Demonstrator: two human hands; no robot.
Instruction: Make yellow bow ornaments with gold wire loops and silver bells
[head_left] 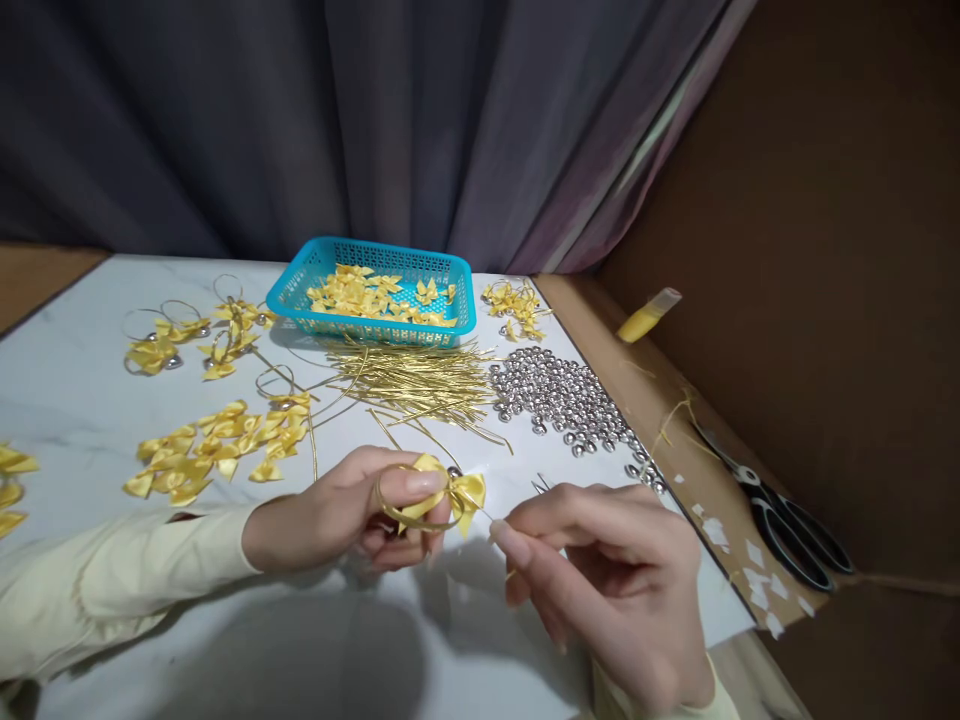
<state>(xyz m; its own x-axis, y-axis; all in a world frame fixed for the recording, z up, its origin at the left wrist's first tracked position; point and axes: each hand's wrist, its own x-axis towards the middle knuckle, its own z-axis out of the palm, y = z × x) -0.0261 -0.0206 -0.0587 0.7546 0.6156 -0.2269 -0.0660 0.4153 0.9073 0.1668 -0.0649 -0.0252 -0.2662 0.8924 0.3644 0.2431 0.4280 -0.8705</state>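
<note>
My left hand point(352, 505) is closed on a yellow satin ribbon bow point(466, 492), pinching it between thumb and fingers. A gold cord loop point(386, 500) curves around the thumb on that bow, and a small silver bead point(454, 472) shows at its upper edge. From the right, my right hand point(600, 570) pinches a thin, straight needle-like piece point(487, 516) that reaches the bow's right side. Whether it is a needle or taut thread is hard to tell. Both hands are above the white tabletop point(300, 640).
A blue basket point(289, 290) holding yellow bows stands at the back. Before it lie gold cords point(420, 380), with silver beads point(555, 395) to the right. Loose bows point(217, 440) and looped, beaded bows point(154, 352) lie left. Black scissors point(787, 525) and a yellow tube point(649, 315) are at the right.
</note>
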